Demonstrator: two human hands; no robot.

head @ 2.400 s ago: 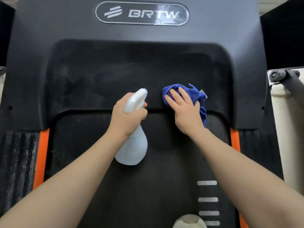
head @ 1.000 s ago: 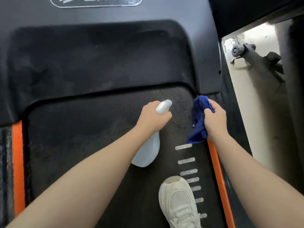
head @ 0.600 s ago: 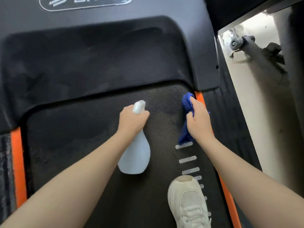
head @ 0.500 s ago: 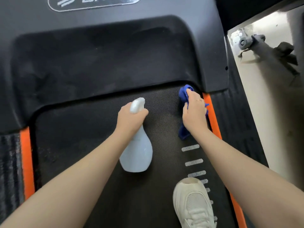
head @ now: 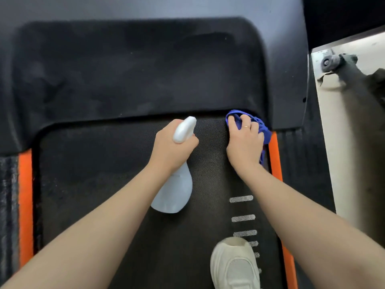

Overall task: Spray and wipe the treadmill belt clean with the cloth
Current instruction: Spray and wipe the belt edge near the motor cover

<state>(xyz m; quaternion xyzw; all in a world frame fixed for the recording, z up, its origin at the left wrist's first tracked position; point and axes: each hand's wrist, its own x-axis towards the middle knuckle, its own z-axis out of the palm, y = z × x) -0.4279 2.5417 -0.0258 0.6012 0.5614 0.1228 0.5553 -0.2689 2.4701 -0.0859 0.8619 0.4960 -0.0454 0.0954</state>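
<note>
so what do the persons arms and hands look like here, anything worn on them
Both forearms are bare, with no sleeves, watch or gloves in view. The right hand wears a thin gold-coloured ring on one finger. The left hand shows no ring or other jewellery on the parts that are visible. No markings show on either arm.

Obscured and cropped items, head view

The right hand (head: 244, 142) covered most of the crumpled blue cloth (head: 263, 130); the left hand (head: 170, 149) hid the neck of the pale translucent plastic spray bottle (head: 175, 195); the white mesh sneaker (head: 234, 265) was cropped by the bottom edge.
</note>
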